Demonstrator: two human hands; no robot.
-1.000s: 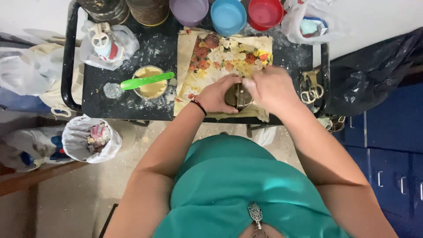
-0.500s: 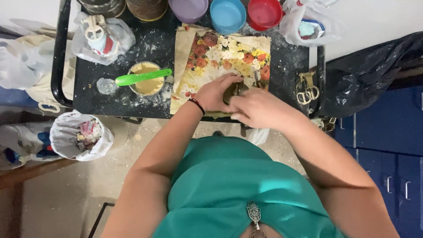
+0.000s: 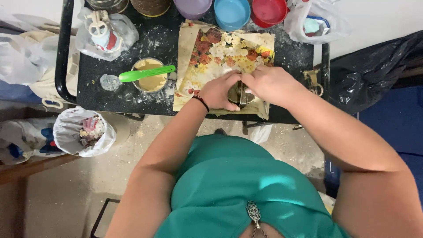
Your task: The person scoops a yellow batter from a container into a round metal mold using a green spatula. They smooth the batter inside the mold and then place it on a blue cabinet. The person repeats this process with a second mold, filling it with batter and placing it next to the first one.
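Both of my hands meet over a small dark round object (image 3: 239,94) at the near edge of a flower-printed sheet (image 3: 229,55) on a black worktop (image 3: 145,94). My left hand (image 3: 218,91) cups the object from the left, a dark band on its wrist. My right hand (image 3: 271,83) grips it from the right and above. Most of the object is hidden by my fingers.
A round tin of yellowish paste (image 3: 150,76) with a green spatula (image 3: 145,73) across it sits left of the sheet. Purple (image 3: 192,6), blue (image 3: 231,12) and red (image 3: 269,11) bowls line the far edge. Plastic bags (image 3: 105,33) (image 3: 315,24) lie on the top; a bag of scraps (image 3: 86,131) hangs below.
The view has drifted a little. My hands stay together on the round object, shifting slightly on the sheet's near edge.
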